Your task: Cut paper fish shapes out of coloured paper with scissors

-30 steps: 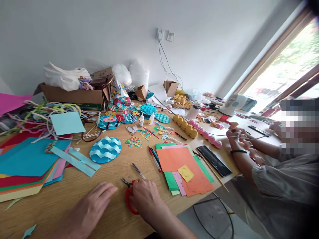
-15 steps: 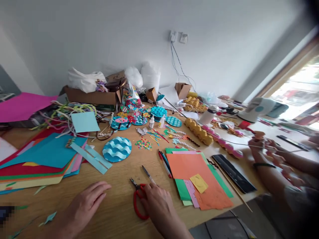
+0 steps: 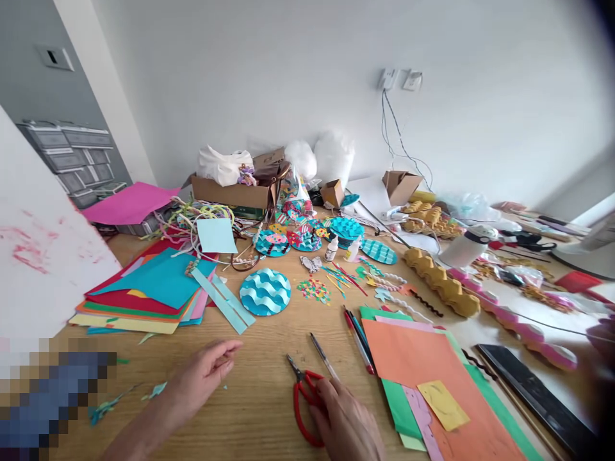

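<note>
My right hand (image 3: 348,419) is closed over one handle of the red-handled scissors (image 3: 298,410), which lie on the wooden table with their short blades pointing away from me. A pen (image 3: 323,355) rests just beyond those fingers. Nothing shows in my left hand (image 3: 204,374); it hovers or rests over the bare wood, thumb and loosely bent fingers a little apart. Ahead of it lie pale blue paper strips (image 3: 223,301) and a round blue disc (image 3: 265,292) with wavy paper bands.
Coloured paper (image 3: 144,282) is stacked at left. Orange and green sheets (image 3: 413,358) lie at right, near a black tray-like strip (image 3: 533,384). Glue bottles (image 3: 331,248), paper bits (image 3: 314,290) and decorated discs stand farther back. A person sits at the left edge.
My view has swung left, so the table's things sit farther right. The fingers of my left hand are more bent. My right hand stays at the scissors.
</note>
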The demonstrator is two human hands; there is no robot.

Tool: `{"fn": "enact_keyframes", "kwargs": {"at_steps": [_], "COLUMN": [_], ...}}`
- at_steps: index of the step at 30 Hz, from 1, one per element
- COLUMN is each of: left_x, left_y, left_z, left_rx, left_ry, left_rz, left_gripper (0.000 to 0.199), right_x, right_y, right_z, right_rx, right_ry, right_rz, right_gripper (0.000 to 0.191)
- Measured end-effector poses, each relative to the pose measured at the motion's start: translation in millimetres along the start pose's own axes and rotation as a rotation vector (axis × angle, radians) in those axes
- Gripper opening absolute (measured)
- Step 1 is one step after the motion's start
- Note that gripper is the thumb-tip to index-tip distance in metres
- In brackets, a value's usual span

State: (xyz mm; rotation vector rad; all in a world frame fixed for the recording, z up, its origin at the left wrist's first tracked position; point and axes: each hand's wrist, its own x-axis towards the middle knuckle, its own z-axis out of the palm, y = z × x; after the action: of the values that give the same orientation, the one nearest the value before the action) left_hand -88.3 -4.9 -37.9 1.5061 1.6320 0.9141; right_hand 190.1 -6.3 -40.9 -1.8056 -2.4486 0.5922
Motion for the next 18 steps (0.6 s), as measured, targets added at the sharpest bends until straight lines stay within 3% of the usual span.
{"fn": "enact_keyframes", "kwargs": {"at_steps": [7,12,18], "left_x": [11.9,11.3,7.6], "left_y": [4.4,3.6,10.6], "left_z": [-13.9,-7.5,3.0], "left_rx": [0.165,0.263,0.304], "left_ry": [-0.012,-0.064,-0.098], "left_rz": [0.052,0.079,0.088], "left_gripper": [0.035,0.036,0.038], "right_x": [-0.3,-0.2,-5.2], "right_y": [6.8,13.0,30.0], "right_z": [8.3,14.8,33.3], "right_rx": [-0.003,0.009,0.132], "right_ry": [0.072,0.141,0.459], "right_rz": [-0.01,-0.056,-0.184], "right_gripper": [0.026,0.021,0.02]}}
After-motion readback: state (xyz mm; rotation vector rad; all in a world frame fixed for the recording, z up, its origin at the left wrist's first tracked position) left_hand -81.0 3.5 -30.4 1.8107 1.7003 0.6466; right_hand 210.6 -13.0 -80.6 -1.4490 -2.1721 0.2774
